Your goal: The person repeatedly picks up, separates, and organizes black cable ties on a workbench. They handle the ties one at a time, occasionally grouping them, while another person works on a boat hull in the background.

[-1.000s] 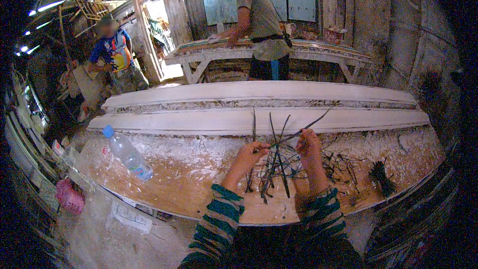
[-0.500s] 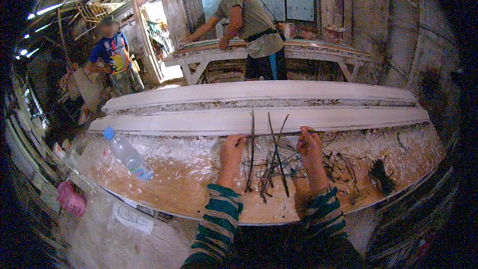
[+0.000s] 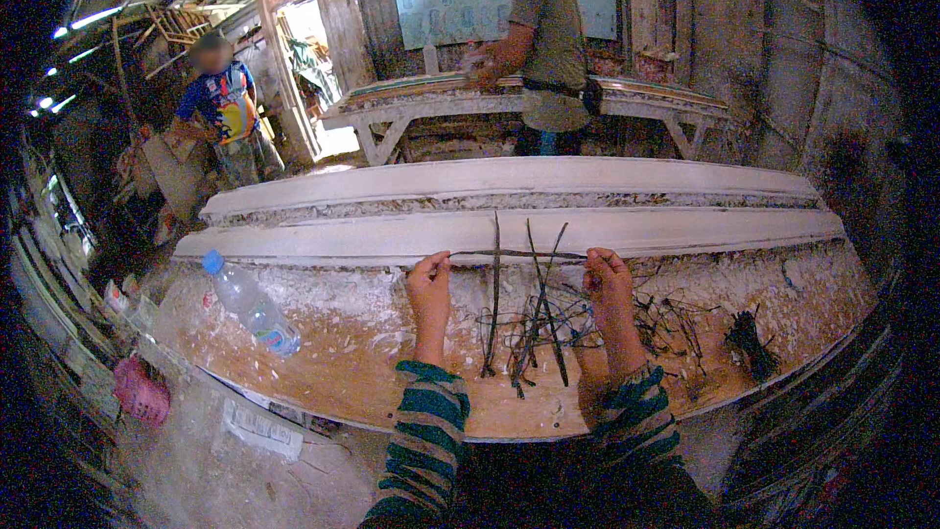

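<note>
In the head view, a thin dark strand (image 3: pixel 517 255) is held stretched level between the left hand (image 3: pixel 429 284) and the right hand (image 3: pixel 607 279), each pinched shut on one end, seemingly to keep it taut. It is held just above a loose heap of dark strands (image 3: pixel 534 318) on the plaster-crusted workbench (image 3: pixel 343 353), before a long white moulding (image 3: pixel 509 230). A plastic water bottle (image 3: pixel 250 302) lies well aside.

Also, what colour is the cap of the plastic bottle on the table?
Blue; the bottle cap shows in the head view.
</note>
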{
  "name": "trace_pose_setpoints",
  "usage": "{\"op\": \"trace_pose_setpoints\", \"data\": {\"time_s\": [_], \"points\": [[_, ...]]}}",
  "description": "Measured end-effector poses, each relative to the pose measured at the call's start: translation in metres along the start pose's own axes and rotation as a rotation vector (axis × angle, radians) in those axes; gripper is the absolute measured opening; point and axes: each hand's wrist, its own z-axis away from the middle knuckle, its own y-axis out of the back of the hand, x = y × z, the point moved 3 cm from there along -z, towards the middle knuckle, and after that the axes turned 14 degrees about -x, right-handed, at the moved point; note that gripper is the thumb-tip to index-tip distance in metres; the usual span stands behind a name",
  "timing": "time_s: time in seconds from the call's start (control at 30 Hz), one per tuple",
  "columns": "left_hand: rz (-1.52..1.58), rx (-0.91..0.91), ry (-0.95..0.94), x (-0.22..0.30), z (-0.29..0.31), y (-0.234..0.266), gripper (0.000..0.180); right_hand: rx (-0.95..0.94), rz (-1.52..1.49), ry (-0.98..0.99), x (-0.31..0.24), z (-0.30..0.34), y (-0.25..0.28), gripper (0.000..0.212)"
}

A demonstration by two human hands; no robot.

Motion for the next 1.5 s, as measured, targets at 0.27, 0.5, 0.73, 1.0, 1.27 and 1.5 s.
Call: {"op": "trace_pose_setpoints", "data": {"time_s": [0.27, 0.5, 0.73, 1.0, 1.27, 1.5], "points": [[0.092, 0.137, -0.017, 0.003, -0.002, 0.010, 0.019, 0.029, 0.217, -0.059, 0.002, -0.001, 0.000, 0.012], [0.217, 0.281, 0.020, 0.011, 0.001, 0.018, 0.021, -0.113, 0.476, -0.004, 0.003, 0.001, -0.010, 0.018], [0.278, 0.344, 0.028, 0.011, 0.002, 0.022, 0.022, -0.133, 0.865, 0.026, 0.008, 0.004, -0.017, 0.018], [0.071, 0.391, -0.071, 0.021, 0.004, 0.027, 0.021, -0.111, 0.878, 0.050, 0.015, 0.004, -0.011, 0.014], [-0.082, 0.326, -0.177, 0.025, 0.001, 0.021, 0.016, -0.171, 0.076, -0.242, 0.021, -0.001, 0.002, 0.011], [-0.214, 0.179, -0.210, 0.022, 0.002, 0.008, 0.016, -0.168, -0.226, -0.172, 0.001, 0.002, -0.001, 0.010]]}}
